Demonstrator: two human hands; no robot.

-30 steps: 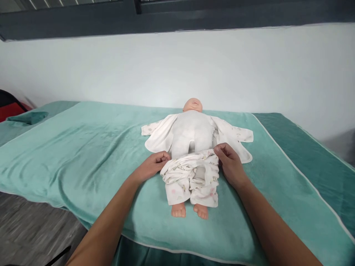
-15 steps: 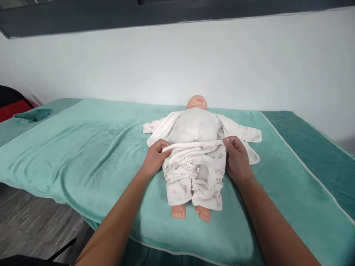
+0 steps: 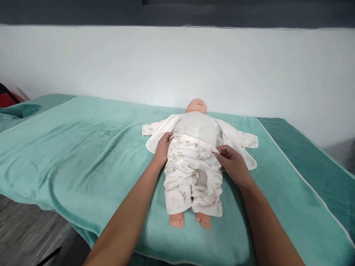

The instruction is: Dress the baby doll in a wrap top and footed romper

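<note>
A baby doll (image 3: 196, 106) lies on its back on the green blanket (image 3: 83, 147), head toward the wall and bare feet toward me. White printed baby pants (image 3: 183, 162) cover its legs up to the belly. My left hand (image 3: 163, 147) is closed on the waistband's left side, its fingertips partly hidden by the cloth. At the right side of the waistband, my right hand (image 3: 233, 162) pinches the fabric. Above the pants the pale grey-white torso (image 3: 196, 125) shows. A white baby jacket (image 3: 235, 138) lies spread open beneath the doll, sleeves out to both sides.
A white wall (image 3: 111, 62) rises behind the bed, with a dark band (image 3: 177, 14) above it. Darker green cloth (image 3: 305, 159) lies to the right. A red and black object (image 3: 7, 98) stands at the far left. Grey floor (image 3: 27, 225) shows below the bed's edge.
The waistband has moved up the doll's belly, highest on the left, where my left hand has risen with it. My right hand has shifted slightly inward and lower. The camera view has tilted.
</note>
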